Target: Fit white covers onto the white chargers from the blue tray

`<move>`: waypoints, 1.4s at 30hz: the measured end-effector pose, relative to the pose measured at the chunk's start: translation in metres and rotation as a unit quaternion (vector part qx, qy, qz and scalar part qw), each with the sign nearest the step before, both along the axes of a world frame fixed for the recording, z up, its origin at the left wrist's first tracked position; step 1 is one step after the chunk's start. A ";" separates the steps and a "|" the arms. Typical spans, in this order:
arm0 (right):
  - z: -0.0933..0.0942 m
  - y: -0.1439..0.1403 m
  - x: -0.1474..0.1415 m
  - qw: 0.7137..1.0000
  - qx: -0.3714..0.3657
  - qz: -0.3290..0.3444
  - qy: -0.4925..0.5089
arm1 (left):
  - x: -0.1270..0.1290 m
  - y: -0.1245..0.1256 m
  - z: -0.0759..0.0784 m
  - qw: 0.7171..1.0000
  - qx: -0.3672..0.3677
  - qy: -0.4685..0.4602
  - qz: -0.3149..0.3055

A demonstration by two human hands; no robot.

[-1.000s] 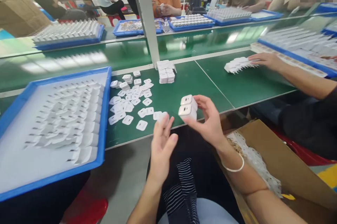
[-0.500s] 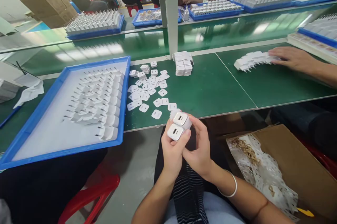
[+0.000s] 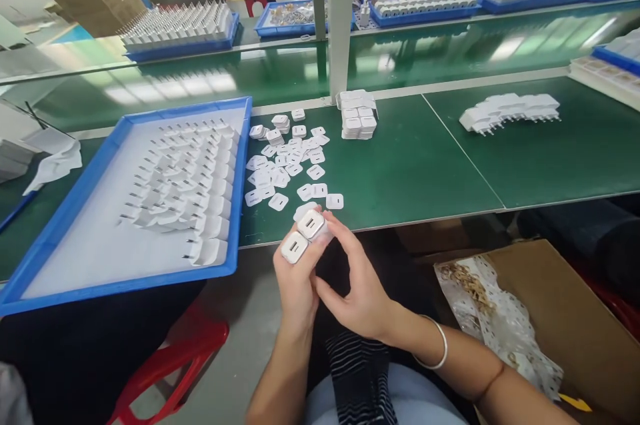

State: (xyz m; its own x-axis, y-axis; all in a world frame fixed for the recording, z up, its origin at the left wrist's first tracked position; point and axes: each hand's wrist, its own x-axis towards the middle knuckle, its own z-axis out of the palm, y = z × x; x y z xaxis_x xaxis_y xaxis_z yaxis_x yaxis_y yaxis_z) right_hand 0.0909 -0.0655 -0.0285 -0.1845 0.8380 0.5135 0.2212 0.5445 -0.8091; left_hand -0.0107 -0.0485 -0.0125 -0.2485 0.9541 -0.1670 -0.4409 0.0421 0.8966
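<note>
Two white USB wall chargers are held side by side above the table's front edge, port faces up. My left hand (image 3: 297, 288) is closed around both, the lower charger (image 3: 295, 248) nearer its thumb. The fingertips of my right hand (image 3: 357, 278) press the right side of the upper charger (image 3: 311, 224), while its thumb rests close to my left hand. Behind the chargers shows a white rounded piece (image 3: 305, 210), mostly hidden. Just beyond lie many loose white faceplates (image 3: 280, 175) with slots, some stacked.
At left a blue-rimmed tray (image 3: 243, 165) holds rows of white plug housings (image 3: 200, 192) with pins up. A stacked block of white pieces (image 3: 359, 122) stands by the post (image 3: 340, 25). Right lies a row of white plugs (image 3: 510, 112). An open carton (image 3: 550, 278) stands below right.
Both my hands have moved left with the chargers. The co-worker's hand at the right has left the row of plugs and is out of view. The camera view has shifted slightly.
</note>
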 end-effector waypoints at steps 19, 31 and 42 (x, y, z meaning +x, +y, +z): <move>0.030 0.106 0.040 0.939 -0.184 -0.040 -0.287 | -0.029 0.064 -0.012 0.960 0.197 0.194 0.047; 0.039 0.104 0.054 0.942 -0.203 0.005 -0.266 | -0.033 0.057 -0.009 0.947 0.182 0.264 0.003; 0.041 0.086 0.069 0.987 -0.150 0.000 -0.056 | -0.031 0.055 -0.006 0.885 0.257 0.389 0.011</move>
State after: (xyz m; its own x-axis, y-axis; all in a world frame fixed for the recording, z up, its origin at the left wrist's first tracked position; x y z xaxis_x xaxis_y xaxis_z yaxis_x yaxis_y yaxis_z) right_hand 0.1600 0.0203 0.0128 -0.2268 0.9492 0.2184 0.3179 0.2840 -0.9046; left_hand -0.0418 0.0063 -0.0188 -0.1164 0.8480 0.5170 0.3213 -0.4604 0.8275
